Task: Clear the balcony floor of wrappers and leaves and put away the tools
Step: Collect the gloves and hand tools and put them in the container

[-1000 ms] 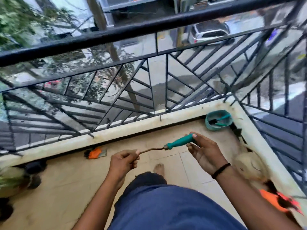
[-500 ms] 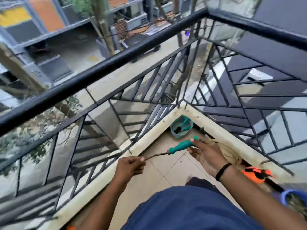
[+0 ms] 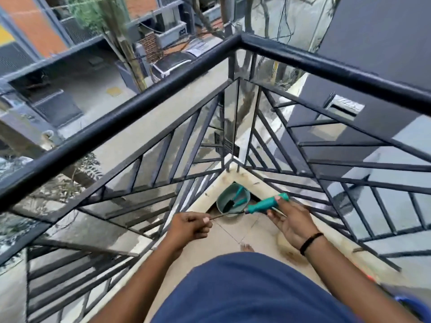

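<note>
While the head view looks down into the balcony corner, I see the left hand at lower centre pinching the thin metal end of a hand tool. The right hand holds its teal handle with thumb and fingers, palm mostly loose. Just behind it, at frame centre, a green bucket sits in the railing corner on the floor tiles, two teal-handled tools inside.

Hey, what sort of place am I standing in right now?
Most likely the corner of an upstairs balcony: a black metal railing meets at an angle, a street with a parked car lies far below, and a teal plastic bowl holding garden tools sits on the beige tiled floor.
</note>
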The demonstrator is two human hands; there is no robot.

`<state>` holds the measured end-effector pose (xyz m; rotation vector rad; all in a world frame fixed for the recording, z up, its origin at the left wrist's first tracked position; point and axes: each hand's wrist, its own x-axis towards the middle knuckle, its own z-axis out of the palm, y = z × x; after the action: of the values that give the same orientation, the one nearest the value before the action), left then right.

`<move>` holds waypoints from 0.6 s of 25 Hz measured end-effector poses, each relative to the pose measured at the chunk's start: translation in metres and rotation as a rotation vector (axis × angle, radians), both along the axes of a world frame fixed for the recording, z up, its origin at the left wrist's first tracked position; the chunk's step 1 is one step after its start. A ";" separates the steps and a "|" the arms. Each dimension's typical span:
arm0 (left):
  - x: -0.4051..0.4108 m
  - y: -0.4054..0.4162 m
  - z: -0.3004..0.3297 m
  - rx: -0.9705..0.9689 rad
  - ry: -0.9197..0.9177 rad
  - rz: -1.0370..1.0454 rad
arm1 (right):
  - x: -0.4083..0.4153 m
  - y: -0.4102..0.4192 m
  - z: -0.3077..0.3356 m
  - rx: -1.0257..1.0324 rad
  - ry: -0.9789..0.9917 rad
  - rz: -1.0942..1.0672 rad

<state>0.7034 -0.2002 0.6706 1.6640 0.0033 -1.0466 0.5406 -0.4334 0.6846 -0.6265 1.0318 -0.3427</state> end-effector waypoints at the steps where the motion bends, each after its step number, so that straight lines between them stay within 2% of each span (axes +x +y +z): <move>1: 0.009 -0.016 0.000 0.012 -0.004 0.019 | 0.010 -0.016 -0.001 0.002 -0.014 0.012; 5: 0.023 -0.060 -0.025 0.158 0.061 0.251 | 0.040 -0.060 -0.021 0.024 0.011 0.152; 10: 0.007 -0.088 -0.092 0.355 0.261 0.386 | 0.054 -0.079 -0.093 0.044 0.106 0.196; 13: 0.022 -0.108 -0.160 0.456 0.308 0.360 | 0.076 -0.088 -0.149 0.027 0.201 0.129; 15: 0.038 -0.128 -0.221 0.525 0.270 0.234 | 0.094 -0.093 -0.191 -0.027 0.277 0.093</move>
<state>0.7419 -0.3285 0.4499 1.9088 0.6855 -1.1412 0.6346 -0.5268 0.4931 -0.7586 1.2585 -0.1913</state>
